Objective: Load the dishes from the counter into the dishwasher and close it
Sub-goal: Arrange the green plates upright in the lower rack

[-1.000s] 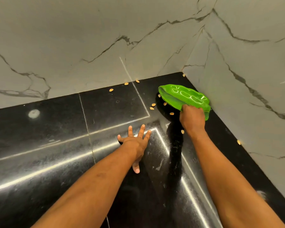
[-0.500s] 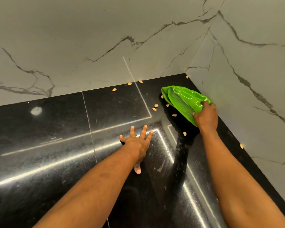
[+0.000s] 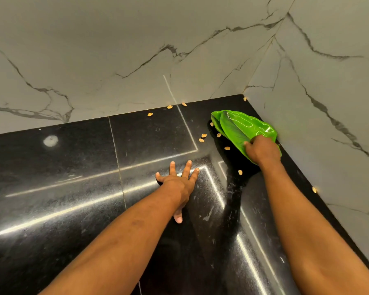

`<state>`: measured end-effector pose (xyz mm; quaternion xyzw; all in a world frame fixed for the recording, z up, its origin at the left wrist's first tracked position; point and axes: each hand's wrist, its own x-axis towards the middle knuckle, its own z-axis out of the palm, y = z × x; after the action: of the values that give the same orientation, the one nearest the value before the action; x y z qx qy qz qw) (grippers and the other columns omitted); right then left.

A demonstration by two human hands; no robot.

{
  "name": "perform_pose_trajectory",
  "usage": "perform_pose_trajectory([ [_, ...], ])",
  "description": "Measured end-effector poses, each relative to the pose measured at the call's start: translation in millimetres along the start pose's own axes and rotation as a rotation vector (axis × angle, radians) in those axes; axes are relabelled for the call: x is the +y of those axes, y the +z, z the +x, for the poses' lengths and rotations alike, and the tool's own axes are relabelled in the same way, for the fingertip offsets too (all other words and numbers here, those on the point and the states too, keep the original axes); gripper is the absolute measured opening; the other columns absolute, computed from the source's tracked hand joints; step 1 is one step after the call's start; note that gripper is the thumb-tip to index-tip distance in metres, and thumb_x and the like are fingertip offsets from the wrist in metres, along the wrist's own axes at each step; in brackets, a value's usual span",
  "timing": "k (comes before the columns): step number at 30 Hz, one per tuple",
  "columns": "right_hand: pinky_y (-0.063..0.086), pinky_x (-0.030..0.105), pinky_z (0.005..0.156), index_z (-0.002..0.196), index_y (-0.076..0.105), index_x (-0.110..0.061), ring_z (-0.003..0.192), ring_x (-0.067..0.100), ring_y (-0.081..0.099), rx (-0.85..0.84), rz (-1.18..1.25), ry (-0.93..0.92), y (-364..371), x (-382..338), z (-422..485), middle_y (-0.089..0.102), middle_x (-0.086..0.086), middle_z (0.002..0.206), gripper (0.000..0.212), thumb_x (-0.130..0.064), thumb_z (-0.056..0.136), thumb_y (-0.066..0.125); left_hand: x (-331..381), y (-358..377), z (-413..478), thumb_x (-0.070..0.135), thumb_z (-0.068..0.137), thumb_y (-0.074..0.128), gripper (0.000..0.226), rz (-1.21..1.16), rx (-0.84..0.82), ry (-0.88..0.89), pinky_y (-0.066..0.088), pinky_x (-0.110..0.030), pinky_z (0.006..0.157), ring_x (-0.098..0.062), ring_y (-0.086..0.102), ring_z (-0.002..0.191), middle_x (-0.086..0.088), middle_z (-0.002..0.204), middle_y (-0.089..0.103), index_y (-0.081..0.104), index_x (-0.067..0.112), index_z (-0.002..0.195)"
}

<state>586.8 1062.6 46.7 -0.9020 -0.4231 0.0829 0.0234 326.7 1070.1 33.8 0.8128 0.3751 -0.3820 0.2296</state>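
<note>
**At the desk's far right corner: green dish tipped up in the right grip**

Tucked into the corner where the two marble walls meet: green leaf-shaped dish (image 3: 239, 126), up on its long edge and leaning toward the right-hand wall (image 3: 328, 86), glossy face turned to the camera. Possibly two dishes nested one inside the other; hard to tell. Pinched at the near end by the right grip (image 3: 262, 151), with fingers curled round the rim and thumb laid on the ribbed green face. Far tip low over the desk (image 3: 73, 177); cannot tell whether touching.

Compared with a second ago: then lying almost flat, held at the near edge. Half a second ago already tilting. Now steeper and nearer the right-hand wall, with the grip carried rightward along with it.

Pressed flat on the black desk: left grip (image 3: 177, 184), fingers straight and spread wide, thumb pointing back toward the body, holding nothing. Well apart from the dish. Same spot and same pose as in both earlier moments.

Scattered about: pale seeds or shells (image 3: 227, 148). A few just left of the dish, one near the right forearm, three along the foot of the back wall (image 3: 136, 50), one in the very corner, one by the right-hand wall. None visibly moved since a second ago.

Farther left on the desk: round white smudge (image 3: 50, 140), and long bright streaks of reflected light across the polished stone.
</note>
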Motion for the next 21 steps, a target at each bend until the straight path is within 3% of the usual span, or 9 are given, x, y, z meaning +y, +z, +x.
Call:
perform_pose_trajectory([
  [3, 0.043, 0.037, 0.071, 0.096, 0.063, -0.007, 0.092, 0.036, 0.062, 0.024, -0.075, -0.060, 1.2, -16.8, -22.6, 0.065, 0.016, 0.097, 0.066, -0.070, 0.089, 0.042, -0.5, 0.3, -0.3, 0.029, 0.059, 0.094, 0.156, -0.007, 0.000, 0.003, 0.009, -0.081, 0.103, -0.047, -0.035, 0.137, 0.004, 0.145, -0.052, -0.035, 0.030, 0.146],
  [5, 0.042, 0.035, 0.068, 0.094, 0.057, -0.013, 0.088, 0.034, 0.062, 0.025, -0.185, -0.114, 1.1, -26.5, -34.9, 0.060, 0.010, 0.087, 0.067, -0.078, 0.081, 0.047, -1.1, 0.9, 0.1, 0.029, 0.058, 0.095, 0.156, -0.019, 0.008, 0.007, 0.009, -0.081, 0.103, -0.047, -0.034, 0.137, 0.004, 0.146, -0.051, -0.034, 0.030, 0.146],
  [7, 0.040, 0.033, 0.065, 0.095, 0.054, -0.014, 0.087, 0.034, 0.063, 0.040, -0.270, -0.155, 1.6, -35.2, -44.9, 0.060, 0.009, 0.086, 0.053, -0.065, 0.083, 0.058, -1.5, 1.5, 1.2, 0.029, 0.057, 0.095, 0.157, -0.027, 0.012, 0.008, 0.009, -0.081, 0.103, -0.047, -0.034, 0.138, 0.004, 0.146, -0.051, -0.034, 0.030, 0.147],
  [8, 0.040, 0.033, 0.065, 0.098, 0.056, -0.012, 0.088, 0.035, 0.064, 0.059, -0.306, -0.170, 3.3, -39.8, -49.7, 0.063, 0.010, 0.090, 0.039, -0.049, 0.086, 0.062, -1.8, 1.6, 1.7, 0.029, 0.057, 0.095, 0.157, -0.029, 0.013, 0.011, 0.009, -0.081, 0.103, -0.047, -0.034, 0.138, 0.004, 0.146, -0.051, -0.034, 0.030, 0.147],
  [11, 0.044, 0.034, 0.066, 0.100, 0.059, -0.005, 0.090, 0.037, 0.066, 0.113, -0.392, -0.189, 10.6, -48.9, -62.2, 0.067, 0.015, 0.097, 0.018, -0.012, 0.084, 0.057, -2.4, 1.1, 4.0, 0.027, 0.057, 0.095, 0.157, -0.044, 0.013, 0.013, 0.009, -0.082, 0.102, -0.047, -0.034, 0.138, 0.003, 0.147, -0.051, -0.033, 0.030, 0.147],
  [14, 0.044, 0.034, 0.055, 0.086, 0.060, -0.004, 0.071, 0.037, 0.068, 0.192, -0.399, -0.156, 13.5, -48.3, -68.5, 0.068, 0.017, 0.078, 0.010, 0.000, 0.078, 0.061, -1.6, 2.4, 7.3, 0.026, 0.059, 0.095, 0.155, -0.046, 0.022, 0.008, 0.011, -0.082, 0.102, -0.048, -0.033, 0.138, 0.001, 0.147, -0.051, -0.033, 0.029, 0.147],
  [17, 0.037, 0.025, 0.037, 0.061, 0.055, -0.006, 0.039, 0.030, 0.057, 0.316, -0.433, -0.152, 14.2, -44.1, -75.6, 0.056, 0.011, 0.048, 0.026, 0.007, 0.054, 0.077, -0.3, 2.6, 8.3, 0.027, 0.060, 0.095, 0.155, -0.042, 0.023, 0.012, 0.012, -0.082, 0.101, -0.050, -0.033, 0.137, 0.000, 0.147, -0.050, -0.034, 0.027, 0.146],
  [21, 0.032, 0.020, 0.036, 0.059, 0.052, -0.013, 0.035, 0.025, 0.055, 0.346, -0.515, -0.127, 11.7, -46.7, -109.9, 0.052, 0.005, 0.043, 0.031, 0.001, 0.051, 0.079, -3.1, 1.9, 4.5, 0.027, 0.060, 0.095, 0.153, -0.056, 0.048, 0.044, 0.013, -0.082, 0.100, -0.049, -0.030, 0.139, 0.002, 0.151, -0.046, -0.029, 0.027, 0.150],
])
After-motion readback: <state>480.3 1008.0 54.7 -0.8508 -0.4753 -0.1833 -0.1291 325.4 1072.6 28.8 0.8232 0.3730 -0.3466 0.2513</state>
